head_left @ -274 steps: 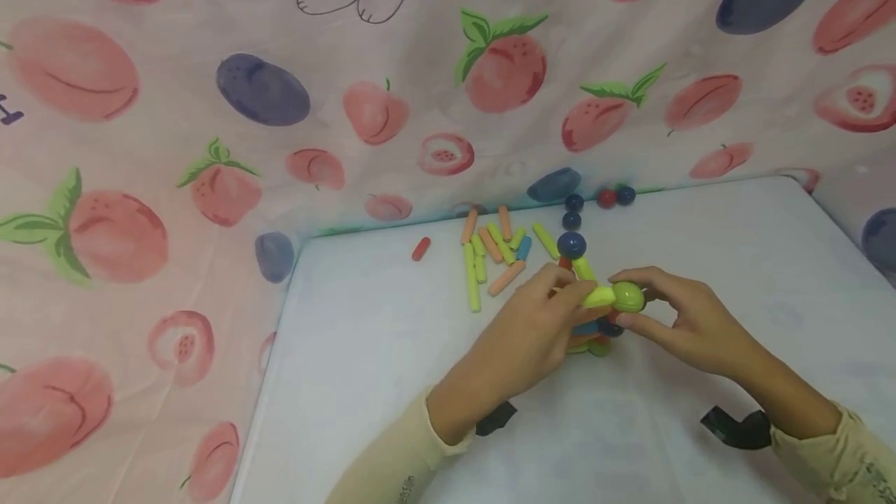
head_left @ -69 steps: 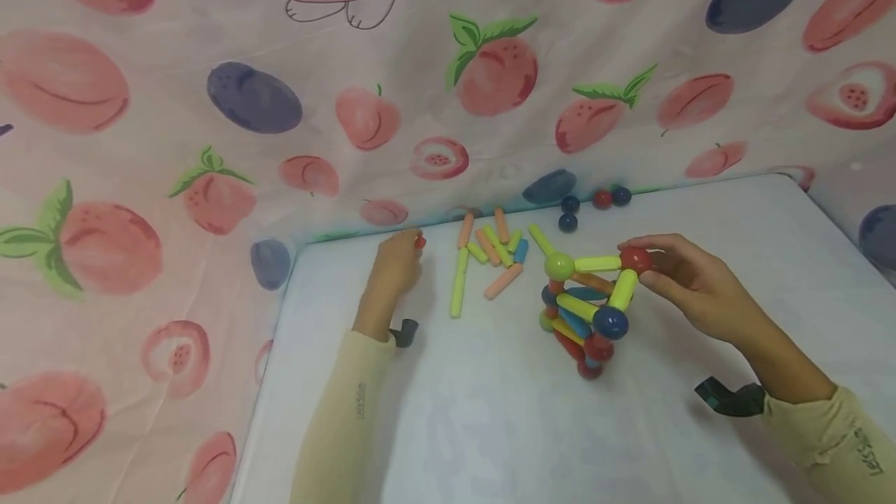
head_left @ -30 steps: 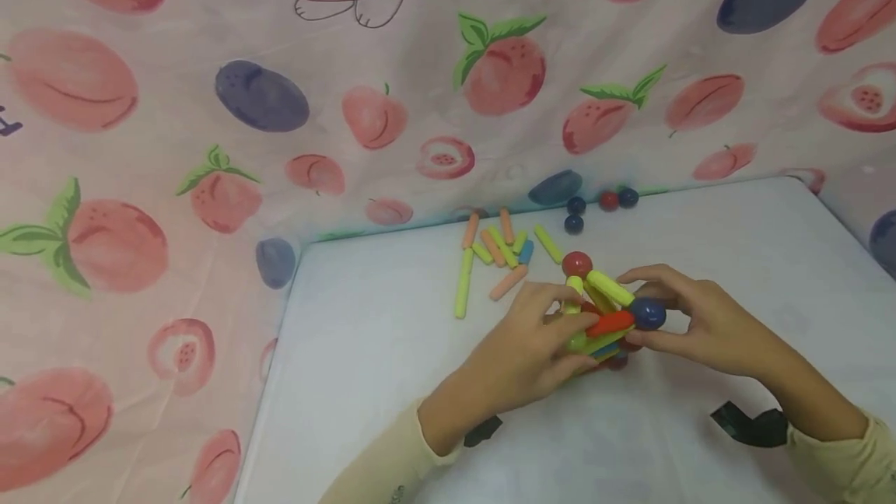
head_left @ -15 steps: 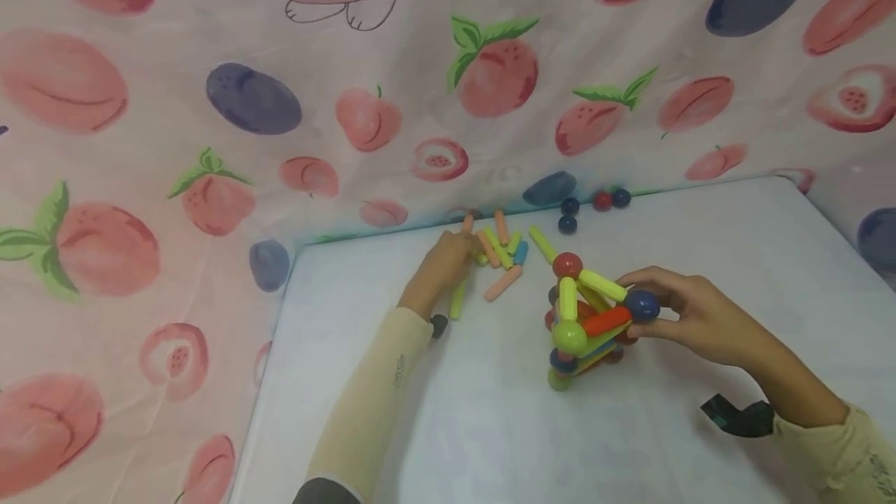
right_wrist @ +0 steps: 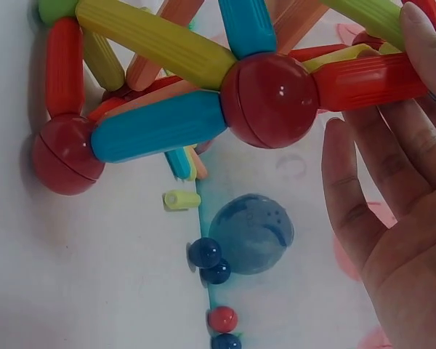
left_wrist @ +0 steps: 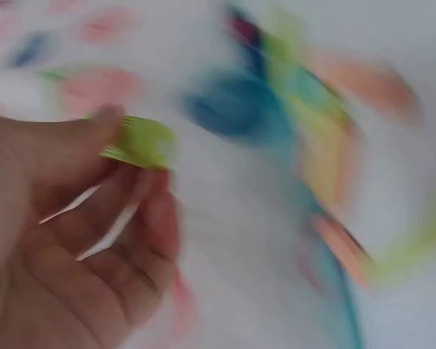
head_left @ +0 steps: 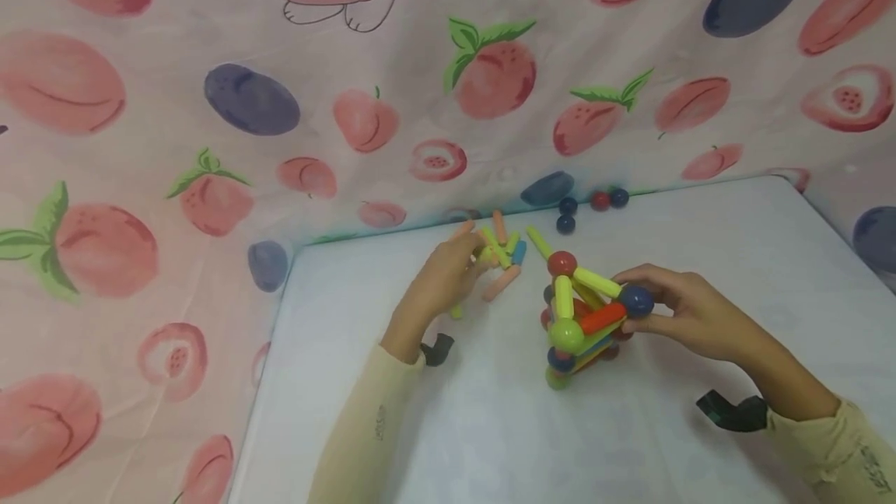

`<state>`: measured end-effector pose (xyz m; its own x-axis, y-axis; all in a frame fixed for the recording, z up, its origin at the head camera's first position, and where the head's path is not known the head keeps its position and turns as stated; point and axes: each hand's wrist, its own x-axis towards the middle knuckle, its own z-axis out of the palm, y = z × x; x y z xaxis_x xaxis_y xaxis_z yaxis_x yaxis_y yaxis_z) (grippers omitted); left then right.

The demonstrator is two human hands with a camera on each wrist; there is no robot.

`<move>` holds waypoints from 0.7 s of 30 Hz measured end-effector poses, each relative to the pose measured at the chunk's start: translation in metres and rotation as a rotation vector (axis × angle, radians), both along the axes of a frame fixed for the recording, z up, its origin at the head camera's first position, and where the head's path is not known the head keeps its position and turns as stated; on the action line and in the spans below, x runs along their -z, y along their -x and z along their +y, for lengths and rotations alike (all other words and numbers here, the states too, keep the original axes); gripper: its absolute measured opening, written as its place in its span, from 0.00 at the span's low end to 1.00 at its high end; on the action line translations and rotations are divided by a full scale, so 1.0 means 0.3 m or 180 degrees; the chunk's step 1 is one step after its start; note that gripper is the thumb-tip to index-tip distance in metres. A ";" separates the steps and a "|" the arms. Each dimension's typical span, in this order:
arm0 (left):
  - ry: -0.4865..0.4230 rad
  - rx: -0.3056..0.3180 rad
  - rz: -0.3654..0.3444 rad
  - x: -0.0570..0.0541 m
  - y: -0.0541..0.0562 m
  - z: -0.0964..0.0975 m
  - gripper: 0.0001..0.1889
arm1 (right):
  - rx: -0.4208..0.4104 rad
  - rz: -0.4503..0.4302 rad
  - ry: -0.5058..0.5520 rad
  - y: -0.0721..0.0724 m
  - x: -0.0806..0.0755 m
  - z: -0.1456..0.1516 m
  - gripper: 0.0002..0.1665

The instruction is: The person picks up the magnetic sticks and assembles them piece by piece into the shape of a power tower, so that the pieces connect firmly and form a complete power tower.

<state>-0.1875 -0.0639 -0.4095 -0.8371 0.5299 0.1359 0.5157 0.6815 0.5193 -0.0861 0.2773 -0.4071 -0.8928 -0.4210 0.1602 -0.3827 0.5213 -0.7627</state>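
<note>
My left hand [head_left: 448, 274] is raised over the loose sticks and pinches a short yellow-green magnetic stick [left_wrist: 147, 142] between thumb and fingertips. A tower of magnetic sticks and balls stands on the table, with a red ball [head_left: 562, 264], a green ball [head_left: 567, 335] and a blue ball [head_left: 636, 301] at its top corners. A red stick [head_left: 603, 318] spans between the green and blue balls. At the tower's right side, my right hand [head_left: 689, 309] holds it by the blue ball corner. Close up in the right wrist view, the right thumb lies by an upright red stick [right_wrist: 370, 80].
Several orange, yellow-green and blue sticks [head_left: 501, 284] lie at the back of the white table [head_left: 350, 379]. Behind the tower are loose dark blue balls [head_left: 566, 224] and a red ball [head_left: 600, 201]. A fruit-print cloth [head_left: 392, 45] hangs along the back edge.
A red stick now joins the tower's green and blue top balls. My left hand left the tower, reached to the loose sticks and lifted a yellow-green one. The tower has been turned.
</note>
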 end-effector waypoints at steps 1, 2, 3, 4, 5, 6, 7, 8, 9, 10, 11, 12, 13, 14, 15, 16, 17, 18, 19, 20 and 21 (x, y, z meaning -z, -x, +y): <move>-0.0350 0.0115 0.0082 -0.039 -0.042 0.008 0.08 | -0.0005 0.0009 0.0004 0.003 0.000 -0.002 0.32; -0.0713 0.0279 0.0164 -0.073 -0.085 0.018 0.09 | -0.0014 0.0025 0.0013 0.006 0.001 -0.004 0.32; -0.1062 0.0478 0.0225 -0.103 -0.128 0.032 0.11 | -0.0021 0.0048 0.0018 0.010 0.002 -0.006 0.32; -0.1326 0.0669 0.0271 -0.130 -0.168 0.048 0.12 | -0.0031 0.0062 0.0036 0.014 0.003 -0.006 0.32; -0.1529 0.0848 0.0301 -0.150 -0.204 0.064 0.13 | -0.0049 0.0074 0.0058 0.018 0.005 -0.006 0.31; -0.1636 0.0994 0.0335 -0.164 -0.234 0.082 0.13 | -0.0064 0.0084 0.0082 0.022 0.008 -0.006 0.31; -0.1650 0.1086 0.0376 -0.173 -0.259 0.100 0.13 | -0.0082 0.0098 0.0104 0.026 0.010 -0.005 0.30; -0.1592 0.1123 0.0435 -0.178 -0.279 0.117 0.13 | -0.0099 0.0114 0.0128 0.029 0.012 -0.004 0.30; -0.1494 0.1116 0.0483 -0.179 -0.293 0.132 0.13 | -0.0113 0.0130 0.0143 0.031 0.014 -0.004 0.29; -0.1376 0.1066 0.0531 -0.178 -0.305 0.143 0.13 | -0.0126 0.0138 0.0164 0.033 0.016 -0.003 0.29; -0.1272 0.1008 0.0566 -0.175 -0.313 0.151 0.13 | -0.0135 0.0134 0.0179 0.034 0.019 -0.002 0.28; -0.1189 0.0945 0.0593 -0.170 -0.319 0.156 0.13 | -0.0139 0.0111 0.0197 0.035 0.022 -0.002 0.28; -0.1141 0.0893 0.0595 -0.166 -0.324 0.158 0.13 | -0.0152 0.0082 0.0203 0.036 0.026 -0.002 0.28; -0.1149 0.0860 0.0553 -0.161 -0.329 0.158 0.14 | -0.0150 0.0067 0.0177 0.036 0.030 -0.003 0.28; -0.1178 0.0830 0.0493 -0.157 -0.334 0.156 0.15 | -0.0152 0.0026 0.0140 0.037 0.036 -0.004 0.29; -0.1226 0.0813 0.0420 -0.153 -0.341 0.154 0.16 | -0.0149 -0.0028 0.0084 0.037 0.042 -0.005 0.29; -0.1255 0.0797 0.0338 -0.149 -0.348 0.152 0.17 | -0.0155 -0.0093 0.0030 0.037 0.049 -0.006 0.30; -0.1278 0.0778 0.0264 -0.145 -0.357 0.150 0.18 | -0.0182 -0.0128 -0.0027 0.036 0.057 -0.007 0.30; -0.1307 0.0764 0.0184 -0.140 -0.367 0.150 0.19 | -0.0214 -0.0159 -0.0089 0.037 0.064 -0.008 0.29; -0.1340 0.0750 0.0109 -0.134 -0.378 0.152 0.20 | -0.0236 -0.0157 -0.0141 0.038 0.072 -0.007 0.28; -0.1392 0.0757 0.0050 -0.129 -0.388 0.154 0.20 | -0.0270 -0.0176 -0.0158 0.041 0.080 -0.006 0.27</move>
<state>-0.0710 -0.0176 -0.3707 -0.6961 0.5964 0.3996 0.6404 0.2642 0.7212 -0.0985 0.2756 -0.4312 -0.8605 -0.5016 0.0888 -0.3851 0.5265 -0.7580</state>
